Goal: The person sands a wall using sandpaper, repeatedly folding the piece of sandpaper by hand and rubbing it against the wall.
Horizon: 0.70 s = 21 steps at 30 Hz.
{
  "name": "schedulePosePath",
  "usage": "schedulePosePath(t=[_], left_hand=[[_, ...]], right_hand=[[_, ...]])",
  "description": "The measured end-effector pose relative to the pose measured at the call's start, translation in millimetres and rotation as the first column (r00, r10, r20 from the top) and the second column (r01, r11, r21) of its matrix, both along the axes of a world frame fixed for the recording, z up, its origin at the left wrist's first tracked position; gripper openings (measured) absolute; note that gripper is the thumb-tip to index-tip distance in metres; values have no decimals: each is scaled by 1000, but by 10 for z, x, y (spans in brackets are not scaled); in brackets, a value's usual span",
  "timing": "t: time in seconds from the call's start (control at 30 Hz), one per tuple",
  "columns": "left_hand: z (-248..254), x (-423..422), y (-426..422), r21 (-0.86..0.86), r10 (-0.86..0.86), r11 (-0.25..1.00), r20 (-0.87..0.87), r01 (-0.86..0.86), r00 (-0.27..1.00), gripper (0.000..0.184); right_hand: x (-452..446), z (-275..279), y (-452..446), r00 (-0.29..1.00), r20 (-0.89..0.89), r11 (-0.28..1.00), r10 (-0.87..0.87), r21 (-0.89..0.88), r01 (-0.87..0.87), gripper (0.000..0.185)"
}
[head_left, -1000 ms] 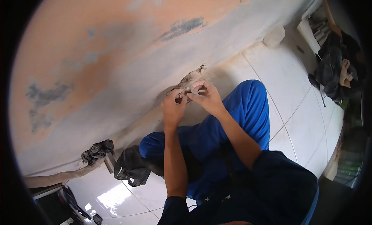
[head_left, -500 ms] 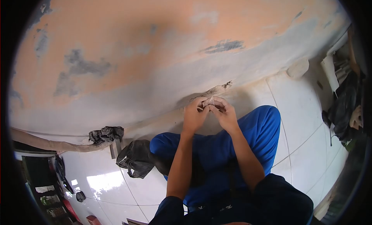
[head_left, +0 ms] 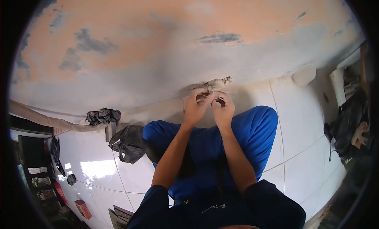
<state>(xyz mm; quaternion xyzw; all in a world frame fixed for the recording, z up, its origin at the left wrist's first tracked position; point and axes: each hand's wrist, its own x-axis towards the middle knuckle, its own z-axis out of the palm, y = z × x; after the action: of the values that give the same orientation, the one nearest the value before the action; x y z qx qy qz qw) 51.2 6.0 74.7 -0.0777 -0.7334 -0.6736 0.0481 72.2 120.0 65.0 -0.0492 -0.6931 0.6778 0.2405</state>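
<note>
My left hand (head_left: 194, 107) and my right hand (head_left: 223, 109) meet in front of the base of the wall, fingertips pinched close together. Between them is a small pale piece (head_left: 210, 95), too small to identify, and both hands seem to grip it. Just beyond the fingertips, a rough broken patch (head_left: 221, 82) with dark cracks marks the foot of the wall (head_left: 158, 71). My legs in blue trousers (head_left: 252, 130) are folded on either side below the hands.
A black plastic bag (head_left: 130, 144) lies left of my knee, near a dark crumpled cloth (head_left: 103, 116). A red object (head_left: 83, 209) is on the tiled floor (head_left: 142, 177) at lower left. Dark bags (head_left: 347, 128) lie at the right.
The view has turned and shifted, showing more floor at the left. My hands stay together, with their fingers rearranged around the small pale piece.
</note>
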Motion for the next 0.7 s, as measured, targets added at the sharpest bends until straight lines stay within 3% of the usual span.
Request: schedulePosePath(t=[0.07,0.2,0.33,0.43,0.53,0.6,0.7], left_hand=[[-31,21,28,96,-55,994,29,52,998,31],[-71,-48,-9,318,-123,944,107,83,987,27],[-61,-92,-68,406,-111,914,198,22,974,24],[-52,-110,-172,267,-120,963,284,42,951,24],[-57,-127,-184,151,-136,983,214,105,967,25],[-45,-113,-149,135,-93,988,184,69,978,26],[-8,-148,-141,167,-43,986,150,18,988,27]], right_hand=[[24,116,-4,998,-70,981,10,193,4,23],[29,189,-7,989,-131,971,61,237,-28,25],[-12,174,-35,988,-154,999,30,-27,-35,32],[-36,141,-7,996,-86,991,12,-129,-23,33],[-45,18,20,995,-4,962,100,-254,-98,29],[-40,23,5,993,16,957,117,-269,-109,26],[-29,112,-8,984,12,888,179,-432,-156,25]])
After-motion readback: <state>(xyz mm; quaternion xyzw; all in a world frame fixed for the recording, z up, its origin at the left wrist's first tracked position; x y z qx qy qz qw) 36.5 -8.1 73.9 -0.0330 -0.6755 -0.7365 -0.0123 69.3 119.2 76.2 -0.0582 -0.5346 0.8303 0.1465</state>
